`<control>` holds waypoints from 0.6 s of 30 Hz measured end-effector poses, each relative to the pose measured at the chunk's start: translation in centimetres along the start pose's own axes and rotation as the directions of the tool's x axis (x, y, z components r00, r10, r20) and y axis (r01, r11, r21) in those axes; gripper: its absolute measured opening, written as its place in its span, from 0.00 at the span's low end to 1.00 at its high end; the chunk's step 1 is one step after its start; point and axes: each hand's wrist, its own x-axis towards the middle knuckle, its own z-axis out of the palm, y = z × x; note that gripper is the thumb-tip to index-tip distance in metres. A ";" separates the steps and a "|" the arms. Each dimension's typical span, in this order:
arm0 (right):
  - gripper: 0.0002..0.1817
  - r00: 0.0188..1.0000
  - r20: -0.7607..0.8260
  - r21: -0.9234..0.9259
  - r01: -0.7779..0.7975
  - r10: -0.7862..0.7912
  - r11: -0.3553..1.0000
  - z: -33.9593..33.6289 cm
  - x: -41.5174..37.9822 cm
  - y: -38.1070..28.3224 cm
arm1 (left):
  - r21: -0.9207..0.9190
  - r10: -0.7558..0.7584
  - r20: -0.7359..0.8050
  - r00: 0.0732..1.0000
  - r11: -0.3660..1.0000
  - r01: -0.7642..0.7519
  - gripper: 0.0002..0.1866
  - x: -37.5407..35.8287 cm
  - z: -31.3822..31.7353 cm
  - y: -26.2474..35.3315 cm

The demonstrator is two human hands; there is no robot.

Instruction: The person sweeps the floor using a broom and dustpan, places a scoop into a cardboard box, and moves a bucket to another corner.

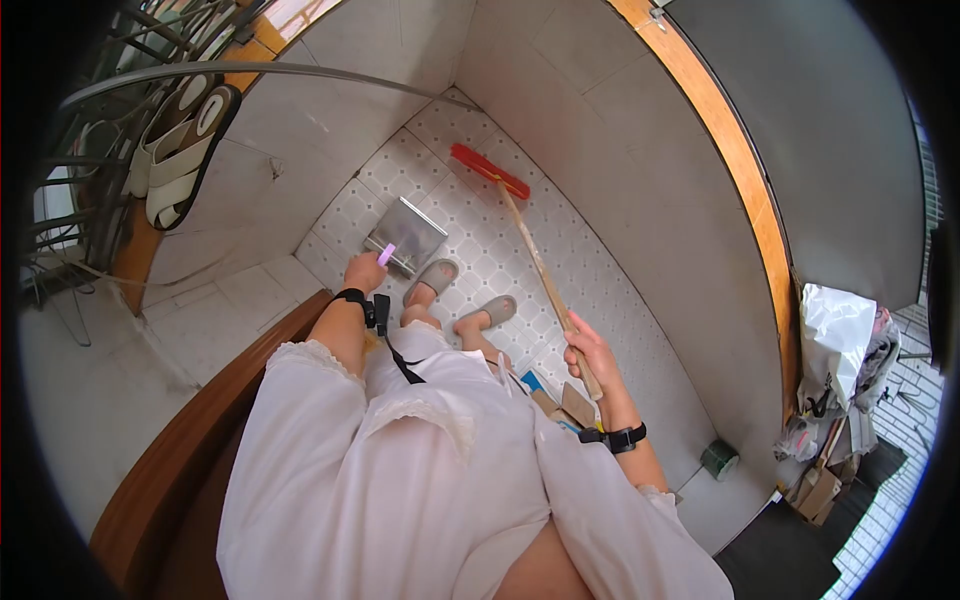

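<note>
Broom (535, 260) sits in right grip (590, 350), metal dustpan (412, 232) in left grip (366, 271).

The dustpan (412, 228) is sheet metal with a smooth, reflective finish; its grip (386, 254) appears to be smooth purple plastic. The broom handle (541, 268) is bare wood, matt and slightly worn. The broom head (475, 163) is red and appears to be plastic. The floor (468, 232) is patterned tile with a low sheen. The wall panels (620, 130) are smooth and mostly matt. The door frame (740, 150) is wood-toned and smooth. The brown furniture edge (190, 440) has a wood-like, semi-gloss surface. The garment (390, 500) is thin, softly creased cloth with lace-like trim. The slippers (430, 280) have a matt finish. The white bag (835, 335) is glossy, wrinkled plastic.
</note>
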 end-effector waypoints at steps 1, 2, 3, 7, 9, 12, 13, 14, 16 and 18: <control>0.37 1.000 0.014 -0.013 0.009 -0.009 1.000 -0.2 0.6 0.0 | -0.012 -0.009 -0.015 1.000 1.000 0.009 0.19 -0.6 0.0 -0.5; 0.38 1.000 -0.017 0.028 0.014 -0.014 0.999 -0.4 1.2 -0.1 | -0.043 -0.034 -0.030 0.999 0.999 0.032 0.19 -1.1 0.0 -0.9; 0.40 0.999 -0.047 0.068 0.025 -0.022 0.997 -0.6 2.1 -0.3 | -0.078 -0.056 -0.048 0.997 0.996 0.052 0.19 -1.5 0.0 -1.1; 0.44 0.999 -0.032 0.127 -0.005 0.009 0.992 -2.2 4.4 0.2 | -0.235 -0.095 -0.086 0.992 0.969 0.072 0.19 -2.0 1.5 -3.4; 0.39 0.996 -0.074 0.164 -0.039 0.052 0.986 -2.2 4.6 0.3 | -0.331 -0.159 -0.067 0.985 0.935 0.128 0.19 -3.1 1.6 -3.6; 0.23 0.996 0.020 0.259 -0.084 0.082 0.962 -3.7 5.9 0.2 | -0.382 -0.233 -0.096 0.968 0.906 0.180 0.19 -5.5 2.1 -3.5; 0.23 0.997 0.036 0.247 -0.069 0.062 0.967 -4.8 6.5 0.4 | -0.421 -0.254 -0.140 0.957 0.890 0.175 0.19 -6.8 2.3 -3.2; 0.18 0.991 0.076 0.241 -0.127 0.111 0.962 -5.7 7.4 0.6 | -0.438 -0.280 -0.180 0.943 0.881 0.178 0.19 -7.9 2.5 -2.9; 0.14 0.989 0.083 0.194 -0.139 0.125 0.971 -5.8 7.4 -0.5 | -0.486 -0.338 -0.218 0.916 0.851 0.198 0.19 -9.0 3.6 -3.0; 0.14 0.990 0.095 0.131 -0.115 0.103 0.985 -6.1 7.9 -1.6 | -0.539 -0.398 -0.229 0.888 0.812 0.225 0.20 -7.9 5.7 -4.7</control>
